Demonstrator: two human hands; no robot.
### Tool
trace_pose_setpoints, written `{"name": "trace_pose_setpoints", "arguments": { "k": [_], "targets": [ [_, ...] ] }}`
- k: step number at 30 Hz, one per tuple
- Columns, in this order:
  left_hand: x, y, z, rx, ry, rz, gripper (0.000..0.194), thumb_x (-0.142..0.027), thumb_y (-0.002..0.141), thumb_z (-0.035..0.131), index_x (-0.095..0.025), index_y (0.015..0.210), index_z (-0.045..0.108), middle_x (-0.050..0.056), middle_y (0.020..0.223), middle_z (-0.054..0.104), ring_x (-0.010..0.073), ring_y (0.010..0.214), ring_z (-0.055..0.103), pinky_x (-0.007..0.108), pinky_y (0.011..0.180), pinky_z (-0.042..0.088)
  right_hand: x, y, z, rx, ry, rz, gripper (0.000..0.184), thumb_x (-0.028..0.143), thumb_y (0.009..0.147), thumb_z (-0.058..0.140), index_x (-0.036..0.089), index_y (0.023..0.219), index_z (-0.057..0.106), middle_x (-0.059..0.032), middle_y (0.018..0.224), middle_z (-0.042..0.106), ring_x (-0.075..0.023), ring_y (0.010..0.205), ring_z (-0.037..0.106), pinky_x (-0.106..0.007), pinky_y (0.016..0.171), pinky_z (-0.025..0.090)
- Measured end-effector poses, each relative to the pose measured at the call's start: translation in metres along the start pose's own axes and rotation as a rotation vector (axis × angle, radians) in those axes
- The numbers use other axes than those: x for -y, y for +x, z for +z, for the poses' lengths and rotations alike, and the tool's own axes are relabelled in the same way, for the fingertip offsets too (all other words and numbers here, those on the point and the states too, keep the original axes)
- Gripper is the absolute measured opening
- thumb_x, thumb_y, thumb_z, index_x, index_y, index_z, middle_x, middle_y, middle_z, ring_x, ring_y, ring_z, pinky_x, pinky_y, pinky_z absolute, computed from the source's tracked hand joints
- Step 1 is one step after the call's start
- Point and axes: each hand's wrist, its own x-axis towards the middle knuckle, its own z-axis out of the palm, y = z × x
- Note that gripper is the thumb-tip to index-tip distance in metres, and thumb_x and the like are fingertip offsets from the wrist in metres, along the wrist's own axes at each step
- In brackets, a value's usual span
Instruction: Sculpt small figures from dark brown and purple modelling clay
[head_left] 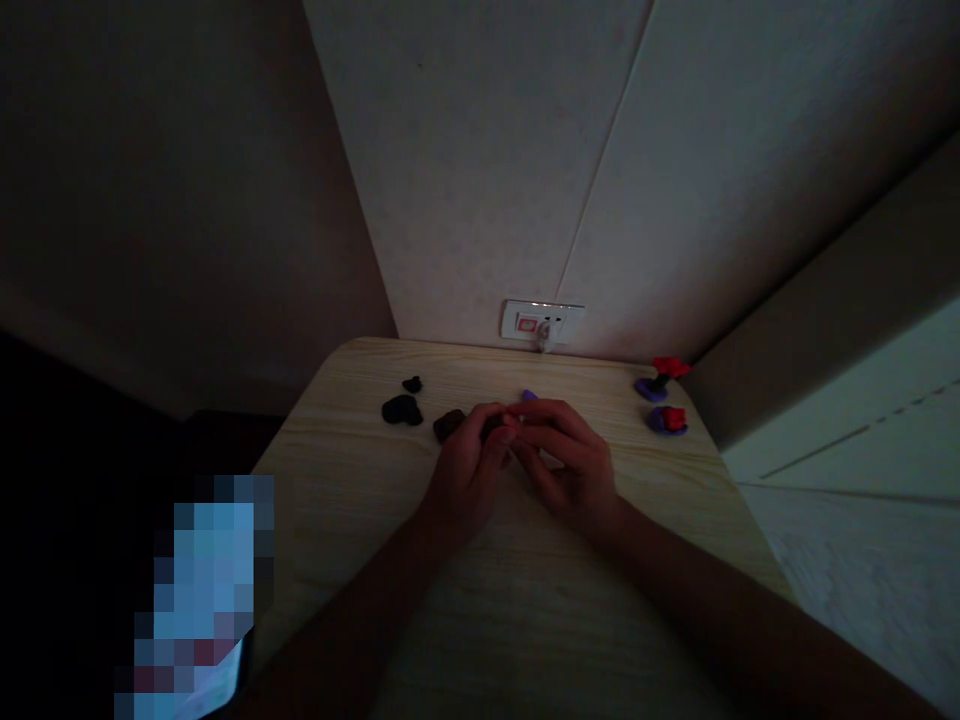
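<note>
Over the middle of the table, my left hand and my right hand meet at their fingertips. Between them is a small dark brown piece, which looks like modelling clay. My left fingers are closed round it, and my right fingertips pinch at its right side. Most of the piece is hidden by the fingers. A larger brown clay lump lies just left of my left hand. Behind my right fingers, a bit of purple clay shows on the table.
On the wooden table lie a large black lump and a small one, at left. Two red and purple clay figures stand at the right edge. A wall socket with a plug is behind. A blurred lit screen is at lower left.
</note>
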Motion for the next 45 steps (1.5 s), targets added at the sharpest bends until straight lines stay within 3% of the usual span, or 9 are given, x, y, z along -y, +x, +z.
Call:
{"name": "trace_pose_setpoints", "arguments": {
  "k": [6,11,21,24,27,32,38,42,45],
  "targets": [
    [0.0057,0.0012,0.0021,0.004,-0.092,-0.019,0.033,-0.048,0.097,0.055,-0.018,0.110,0.060,0.004,0.089,0.062,0.0159,0.076,0.056,0.027,0.067,0.046,-0.0018,0.0006,0.0042,-0.048,0.039,0.044,0.030,0.013,0.093,0.063,0.026,0.119,0.071,-0.0104,0.113,0.066,-0.0194,0.097,0.067,-0.032,0.074,0.061],
    [0.0090,0.0016,0.0070,-0.075,-0.250,-0.074,0.032,-0.044,0.092,0.065,-0.022,0.111,0.051,0.003,0.094,0.060,0.0134,0.074,0.055,0.026,0.064,0.045,-0.0051,0.0010,0.0060,-0.137,0.070,0.135,0.027,0.017,0.091,0.069,0.024,0.117,0.071,-0.0085,0.106,0.066,-0.0144,0.079,0.065,-0.025,0.060,0.058],
    [0.0083,-0.0047,0.0048,-0.119,-0.271,-0.136,0.036,-0.053,0.091,0.063,-0.021,0.102,0.050,0.003,0.097,0.060,0.0129,0.079,0.058,0.025,0.067,0.048,0.0017,0.0022,0.0037,-0.053,-0.007,-0.025,0.022,0.010,0.092,0.062,0.019,0.110,0.072,-0.0125,0.108,0.067,-0.0199,0.095,0.068,-0.033,0.075,0.061],
    [0.0073,-0.0030,0.0037,-0.099,-0.282,-0.152,0.036,-0.053,0.091,0.064,-0.021,0.101,0.052,0.002,0.093,0.060,0.0127,0.076,0.057,0.025,0.065,0.047,0.0017,0.0013,0.0059,-0.070,0.002,0.017,0.019,0.012,0.092,0.063,0.019,0.107,0.072,-0.0116,0.105,0.067,-0.0184,0.088,0.067,-0.030,0.068,0.060],
    [0.0080,0.0010,0.0035,-0.078,-0.269,-0.115,0.033,-0.051,0.092,0.063,-0.020,0.098,0.054,0.001,0.085,0.058,0.0115,0.071,0.054,0.024,0.062,0.044,-0.0003,0.0002,0.0073,-0.103,0.023,0.080,0.025,0.015,0.092,0.065,0.020,0.117,0.068,-0.0106,0.108,0.065,-0.0130,0.073,0.064,-0.026,0.060,0.057],
    [0.0098,0.0030,0.0046,-0.026,-0.312,-0.107,0.030,-0.049,0.095,0.059,-0.019,0.093,0.054,-0.001,0.079,0.054,0.0104,0.067,0.050,0.023,0.060,0.042,-0.0023,0.0005,0.0048,-0.056,-0.022,0.002,0.032,0.015,0.094,0.063,0.022,0.125,0.066,-0.0129,0.116,0.064,-0.0209,0.100,0.067,-0.033,0.077,0.061],
    [0.0074,-0.0017,0.0053,-0.022,-0.396,-0.139,0.031,-0.049,0.095,0.059,-0.020,0.088,0.052,-0.002,0.077,0.050,0.0092,0.064,0.048,0.022,0.057,0.040,0.0004,0.0024,0.0038,-0.011,0.012,-0.050,0.027,0.012,0.093,0.062,0.021,0.118,0.069,-0.0116,0.110,0.065,-0.0197,0.098,0.066,-0.034,0.081,0.060],
    [0.0069,0.0001,0.0028,-0.023,-0.406,-0.163,0.033,-0.051,0.092,0.062,-0.019,0.088,0.054,-0.001,0.077,0.052,0.0100,0.065,0.049,0.022,0.056,0.040,-0.0019,0.0002,0.0078,-0.004,0.053,0.013,0.030,0.016,0.094,0.063,0.020,0.123,0.066,-0.0117,0.111,0.065,-0.0190,0.096,0.066,-0.032,0.077,0.060],
    [0.0049,0.0019,0.0017,-0.068,-0.460,-0.220,0.031,-0.047,0.089,0.067,-0.021,0.099,0.054,-0.002,0.080,0.054,0.0098,0.065,0.052,0.021,0.056,0.042,-0.0038,-0.0015,0.0096,0.023,0.090,0.065,0.037,0.021,0.094,0.066,0.020,0.131,0.062,-0.0132,0.117,0.064,-0.0185,0.094,0.066,-0.030,0.072,0.060]
  ]
}}
